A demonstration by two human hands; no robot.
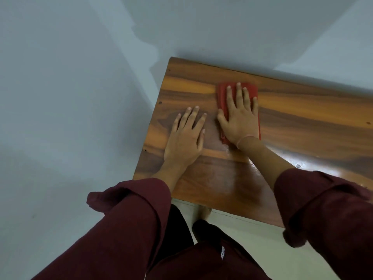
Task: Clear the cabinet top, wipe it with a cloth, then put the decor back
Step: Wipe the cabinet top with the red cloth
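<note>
Right hand (240,120) lies flat, fingers straight and spread, pressing a folded red cloth (224,93) onto the wooden surface (302,118), toward its back edge. Left hand (184,138) rests just beside it, palm down, fingers straight, on bare wood near the left end. Maroon sleeves (133,209) rolled up. Grey wall (80,77) behind.
</note>
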